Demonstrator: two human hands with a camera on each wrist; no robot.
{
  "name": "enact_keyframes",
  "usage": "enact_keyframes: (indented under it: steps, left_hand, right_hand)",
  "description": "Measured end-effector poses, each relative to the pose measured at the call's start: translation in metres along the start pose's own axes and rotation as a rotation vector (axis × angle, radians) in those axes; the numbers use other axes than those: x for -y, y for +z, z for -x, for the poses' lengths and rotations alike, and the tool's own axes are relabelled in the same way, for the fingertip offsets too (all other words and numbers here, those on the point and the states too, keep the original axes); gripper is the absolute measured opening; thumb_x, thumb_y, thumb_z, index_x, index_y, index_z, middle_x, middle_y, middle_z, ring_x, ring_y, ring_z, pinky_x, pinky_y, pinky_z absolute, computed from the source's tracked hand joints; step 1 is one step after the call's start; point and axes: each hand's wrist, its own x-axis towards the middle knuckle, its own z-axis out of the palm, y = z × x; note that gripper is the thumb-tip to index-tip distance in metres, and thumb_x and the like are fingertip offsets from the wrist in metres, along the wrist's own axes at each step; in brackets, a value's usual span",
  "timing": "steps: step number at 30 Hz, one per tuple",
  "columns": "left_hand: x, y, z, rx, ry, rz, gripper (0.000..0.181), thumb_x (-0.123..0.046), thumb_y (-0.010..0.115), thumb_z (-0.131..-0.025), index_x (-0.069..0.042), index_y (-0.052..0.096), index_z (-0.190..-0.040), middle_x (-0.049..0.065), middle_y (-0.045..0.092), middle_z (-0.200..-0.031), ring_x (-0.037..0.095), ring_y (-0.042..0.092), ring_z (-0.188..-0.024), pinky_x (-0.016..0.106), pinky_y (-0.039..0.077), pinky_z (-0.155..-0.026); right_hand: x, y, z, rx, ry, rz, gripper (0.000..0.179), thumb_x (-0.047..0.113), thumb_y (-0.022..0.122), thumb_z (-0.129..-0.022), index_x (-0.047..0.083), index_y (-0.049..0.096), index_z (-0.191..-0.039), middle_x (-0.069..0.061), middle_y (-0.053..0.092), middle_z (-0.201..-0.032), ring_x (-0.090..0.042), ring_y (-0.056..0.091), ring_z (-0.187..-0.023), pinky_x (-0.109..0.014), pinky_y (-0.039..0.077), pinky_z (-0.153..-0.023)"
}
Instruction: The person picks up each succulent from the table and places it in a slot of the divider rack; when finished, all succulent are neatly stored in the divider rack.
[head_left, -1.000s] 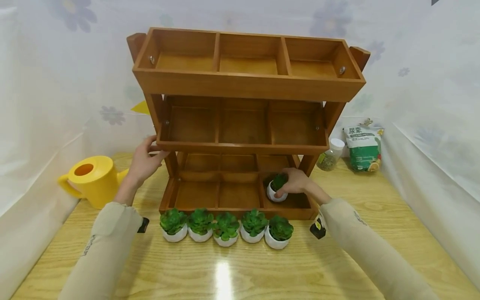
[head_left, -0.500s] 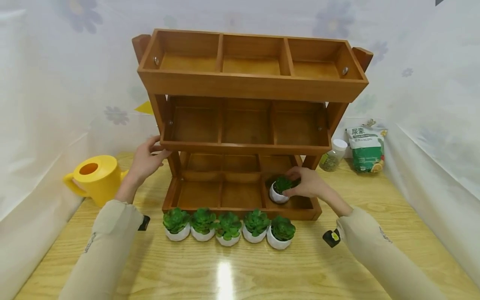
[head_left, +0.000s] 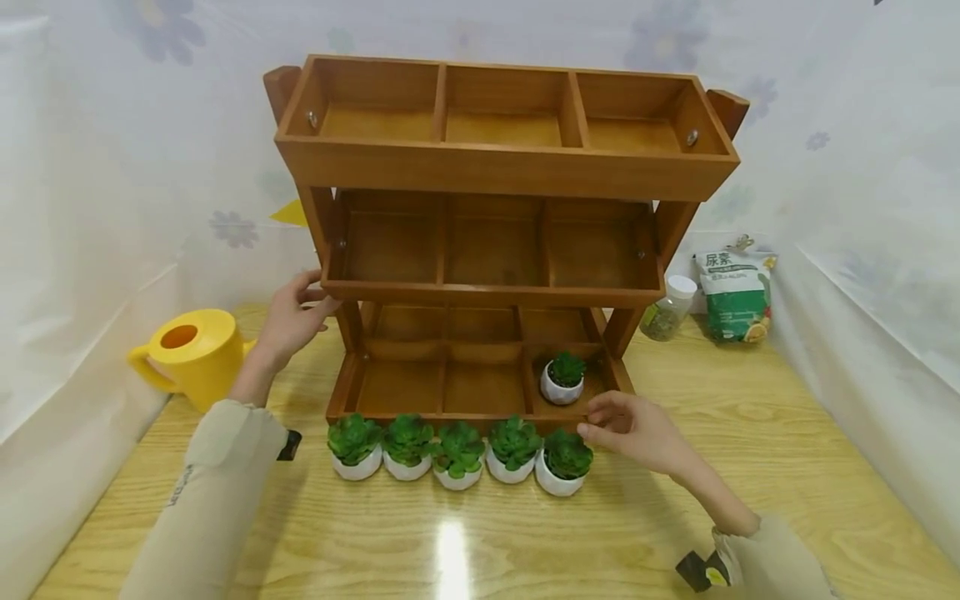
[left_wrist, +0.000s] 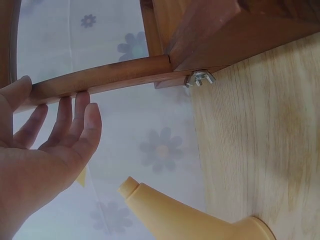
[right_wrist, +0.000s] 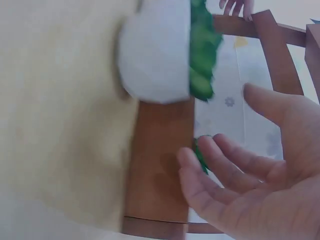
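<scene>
A wooden three-tier plant stand [head_left: 495,175] with divided trays stands on the table. My left hand [head_left: 294,318] pinches its left post [left_wrist: 100,77], thumb on one side and fingertips on the other. A small succulent in a white pot [head_left: 562,382] sits in the bottom tray's right compartment. My right hand [head_left: 637,432] holds nothing, fingers loosely bent, near the tray's front right corner. Beside its fingertips is the rightmost potted succulent [head_left: 564,463] of a row along the stand's front. That pot [right_wrist: 155,52] looms large in the right wrist view.
Other potted succulents [head_left: 457,457] continue the row leftward. A yellow watering can [head_left: 197,358] stands left of the stand. To the right are a white-lidded jar [head_left: 667,310] and a green-and-white bag [head_left: 737,296] with a clip. White floral sheeting surrounds the wood-grain table [head_left: 360,542].
My right hand has let go of the succulent in the bottom right compartment and pulled back toward the front right. The left hand stays on the stand's post.
</scene>
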Motion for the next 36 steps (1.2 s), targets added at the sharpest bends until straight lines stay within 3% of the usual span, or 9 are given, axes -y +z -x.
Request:
enact_keyframes:
  steps: [4, 10, 13, 17, 24, 31, 36]
  left_hand:
    - [0.001, 0.0, -0.001, 0.0, 0.002, -0.001, 0.06, -0.031, 0.051, -0.1, -0.004, 0.031, -0.15, 0.03, 0.046, -0.133, 0.043, 0.057, -0.107, 0.025, 0.053, -0.07]
    - [0.0, 0.0, 0.001, -0.004, -0.003, -0.004, 0.06, -0.032, 0.051, -0.1, -0.005, 0.031, -0.15, 0.03, 0.046, -0.133, 0.043, 0.057, -0.108, 0.024, 0.053, -0.07]
    - [0.001, 0.001, 0.0, -0.004, -0.006, 0.002, 0.06, -0.032, 0.051, -0.1, -0.004, 0.031, -0.149, 0.03, 0.045, -0.135, 0.044, 0.056, -0.109, 0.02, 0.052, -0.067]
    - [0.003, 0.001, -0.002, -0.001, -0.011, 0.003, 0.06, -0.031, 0.051, -0.1, -0.004, 0.03, -0.15, 0.029, 0.042, -0.138, 0.044, 0.055, -0.112, 0.017, 0.05, -0.065]
    - [0.0, 0.0, -0.001, 0.001, -0.008, 0.004, 0.061, -0.033, 0.051, -0.1, -0.005, 0.03, -0.15, 0.029, 0.042, -0.138, 0.044, 0.055, -0.112, 0.029, 0.054, -0.073]
    - [-0.004, 0.001, 0.002, 0.001, -0.029, 0.012, 0.062, -0.035, 0.052, -0.099, -0.006, 0.031, -0.15, 0.028, 0.044, -0.136, 0.043, 0.055, -0.113, 0.027, 0.053, -0.073]
    - [-0.004, 0.0, 0.003, 0.0, -0.042, 0.01, 0.062, -0.035, 0.052, -0.099, -0.007, 0.03, -0.151, 0.028, 0.045, -0.136, 0.042, 0.055, -0.114, 0.041, 0.053, -0.081]
  right_hand:
    - [-0.006, 0.013, 0.014, 0.056, 0.012, -0.02, 0.046, 0.035, 0.072, -0.086, 0.003, 0.063, -0.117, -0.006, 0.067, -0.103, -0.016, 0.064, -0.084, -0.028, 0.052, -0.07]
    - [-0.009, 0.027, 0.019, 0.16, -0.087, 0.033, 0.074, 0.039, 0.084, -0.073, -0.001, 0.055, -0.128, -0.012, 0.063, -0.113, -0.022, 0.063, -0.09, -0.03, 0.052, -0.07]
    - [-0.008, 0.033, 0.019, 0.136, -0.121, 0.08, 0.081, 0.041, 0.087, -0.067, 0.001, 0.054, -0.129, -0.009, 0.064, -0.112, -0.023, 0.063, -0.09, -0.031, 0.051, -0.069]
    - [-0.006, 0.039, 0.018, 0.072, -0.096, 0.11, 0.082, 0.042, 0.089, -0.063, 0.001, 0.056, -0.126, -0.009, 0.065, -0.109, -0.02, 0.063, -0.085, -0.027, 0.05, -0.064]
    - [-0.004, 0.046, 0.016, 0.0, -0.086, 0.086, 0.075, 0.037, 0.091, -0.061, 0.004, 0.06, -0.121, -0.008, 0.066, -0.106, -0.014, 0.061, -0.079, -0.024, 0.048, -0.06]
    - [-0.005, 0.048, 0.015, -0.007, -0.041, 0.032, 0.068, 0.03, 0.09, -0.062, 0.005, 0.061, -0.119, -0.006, 0.066, -0.101, -0.014, 0.062, -0.078, -0.024, 0.051, -0.062]
    - [-0.005, 0.045, 0.016, -0.008, -0.014, -0.011, 0.065, 0.029, 0.088, -0.065, 0.003, 0.061, -0.118, -0.006, 0.066, -0.099, -0.013, 0.063, -0.076, -0.025, 0.052, -0.062]
